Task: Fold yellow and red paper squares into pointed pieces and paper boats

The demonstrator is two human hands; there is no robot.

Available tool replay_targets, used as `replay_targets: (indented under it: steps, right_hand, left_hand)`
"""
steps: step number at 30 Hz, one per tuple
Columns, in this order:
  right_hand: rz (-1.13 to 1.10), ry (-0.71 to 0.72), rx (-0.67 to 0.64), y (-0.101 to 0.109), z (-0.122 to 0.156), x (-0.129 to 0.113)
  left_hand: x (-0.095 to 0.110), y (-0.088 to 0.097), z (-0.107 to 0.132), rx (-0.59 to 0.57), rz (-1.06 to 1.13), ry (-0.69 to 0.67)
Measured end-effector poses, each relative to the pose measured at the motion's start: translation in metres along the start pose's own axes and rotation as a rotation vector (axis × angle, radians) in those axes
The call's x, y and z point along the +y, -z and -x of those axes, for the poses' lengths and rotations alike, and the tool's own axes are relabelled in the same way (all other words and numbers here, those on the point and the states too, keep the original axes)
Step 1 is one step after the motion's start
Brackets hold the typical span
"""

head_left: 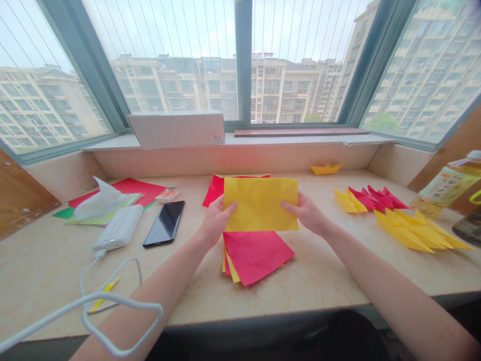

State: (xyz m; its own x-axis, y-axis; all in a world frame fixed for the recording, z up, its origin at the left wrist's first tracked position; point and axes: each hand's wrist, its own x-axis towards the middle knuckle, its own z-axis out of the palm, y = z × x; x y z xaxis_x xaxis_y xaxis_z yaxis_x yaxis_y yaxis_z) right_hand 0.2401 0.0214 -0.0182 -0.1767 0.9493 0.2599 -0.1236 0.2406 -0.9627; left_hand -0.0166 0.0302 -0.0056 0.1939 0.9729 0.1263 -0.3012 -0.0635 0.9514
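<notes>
A creased sheet of yellow paper [260,204] is held up by its two side edges. My left hand [218,219] pinches its left edge, thumb on the near face. At the right edge my right hand [308,212] grips it the same way. Below, on the counter, lies a fanned pile of red paper [255,255] with yellow sheets showing under it. Behind the held sheet another red paper [214,189] lies partly hidden.
Folded yellow paper boats [421,230] and red ones [376,198] sit at the right near an oil bottle [447,185]. One yellow boat [326,169] rests by the wall. Leftward are a phone [164,224], a white power bank [119,228], its cable [124,302] and coloured paper [131,188].
</notes>
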Motion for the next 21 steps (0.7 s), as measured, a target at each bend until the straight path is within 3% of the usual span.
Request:
replay_targets:
  steps: [7,13,21]
  right_hand:
    - [0.093,0.0,0.025,0.0,-0.001,0.014]
    - [0.405,0.246,-0.002,0.004,0.0,0.009]
    - [0.456,0.233,-0.029,0.0,0.004,0.003]
  left_hand:
    - [-0.003,-0.002,0.001,-0.031,-0.048,-0.004]
    - [-0.003,-0.004,0.006,-0.08,-0.1,-0.034]
    - [-0.001,-0.003,0.009,-0.223,-0.333,-0.113]
